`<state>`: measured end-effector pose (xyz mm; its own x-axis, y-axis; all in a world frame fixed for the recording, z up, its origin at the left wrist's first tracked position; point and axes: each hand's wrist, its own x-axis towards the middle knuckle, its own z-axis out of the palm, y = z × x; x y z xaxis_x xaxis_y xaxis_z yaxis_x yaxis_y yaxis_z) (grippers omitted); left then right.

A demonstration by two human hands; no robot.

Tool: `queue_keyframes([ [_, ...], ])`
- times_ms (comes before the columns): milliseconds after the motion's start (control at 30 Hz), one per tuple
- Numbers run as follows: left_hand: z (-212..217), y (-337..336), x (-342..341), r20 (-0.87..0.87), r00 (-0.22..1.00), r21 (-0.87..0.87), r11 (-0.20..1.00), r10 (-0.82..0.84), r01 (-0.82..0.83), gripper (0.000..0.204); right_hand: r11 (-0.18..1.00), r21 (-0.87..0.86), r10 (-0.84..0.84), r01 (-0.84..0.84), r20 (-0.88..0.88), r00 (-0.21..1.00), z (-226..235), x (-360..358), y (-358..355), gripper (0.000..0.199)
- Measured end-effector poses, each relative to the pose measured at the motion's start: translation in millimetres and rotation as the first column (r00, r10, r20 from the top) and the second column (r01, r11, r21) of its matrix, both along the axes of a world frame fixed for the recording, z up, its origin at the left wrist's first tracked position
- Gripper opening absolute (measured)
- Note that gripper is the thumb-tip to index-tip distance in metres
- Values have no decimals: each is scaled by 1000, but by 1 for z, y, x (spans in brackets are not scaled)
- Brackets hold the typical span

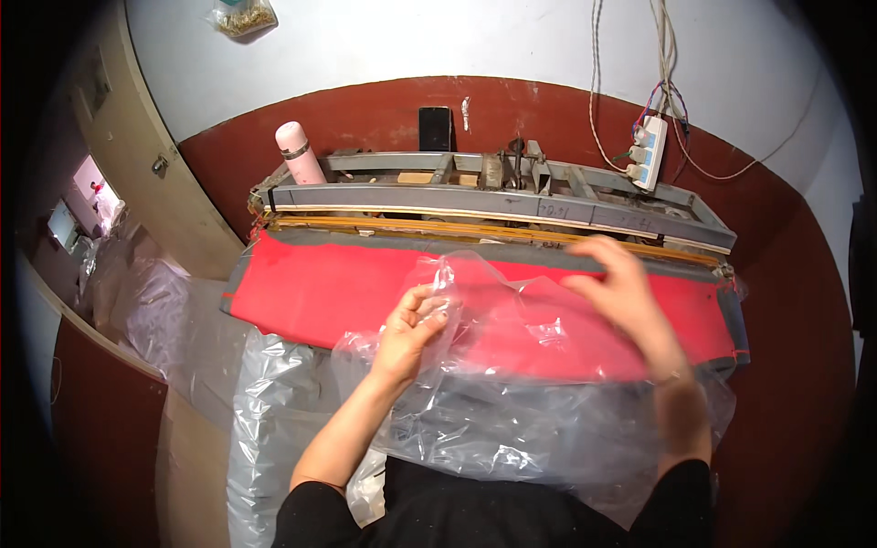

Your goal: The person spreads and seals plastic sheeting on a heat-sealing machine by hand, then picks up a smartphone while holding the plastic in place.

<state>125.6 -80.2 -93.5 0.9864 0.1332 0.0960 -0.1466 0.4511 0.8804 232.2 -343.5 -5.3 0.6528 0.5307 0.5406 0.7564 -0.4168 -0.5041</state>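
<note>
My left hand (407,340) is closed on the edge of a clear plastic sheet (525,425), with fingers and thumb pinched around its bunched film. The sheet spreads over a red padded surface (315,285) and hangs down in front of me. Farther right, my right hand (617,288) is slightly blurred above the red surface. Its thumb and fingers are apart, and nothing shows between them. The sheet's upper edge rises between my two hands. Beyond the red surface runs a long grey metal frame (393,196) with orange-yellow strips (411,224) along its near side.
A pink flask (300,153) and a dark phone (435,129) stand at the frame's back. A white power strip (648,152) with cables is on the right. A shiny roll of plastic (265,429) hangs down at left, near more film (160,310) and a door (151,137).
</note>
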Motion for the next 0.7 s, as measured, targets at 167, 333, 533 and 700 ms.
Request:
queue_keyframes([
  [167,11,-29,-11,38,999,77,997,-10,7,32,958,33,279,-284,-322,905,-5,-1,107,23],
  [333,14,-6,-38,422,884,720,519,202,-462,38,946,309,223,-94,-415,882,-31,25,88,7],
  [533,-55,69,-93,502,753,816,55,425,-575,69,472,530,-740,705,-197,643,-69,134,-184,32],
  [700,-190,104,-139,-440,688,425,809,578,-407,88,321,376,-651,869,-579,491,-155,95,-352,37],
])
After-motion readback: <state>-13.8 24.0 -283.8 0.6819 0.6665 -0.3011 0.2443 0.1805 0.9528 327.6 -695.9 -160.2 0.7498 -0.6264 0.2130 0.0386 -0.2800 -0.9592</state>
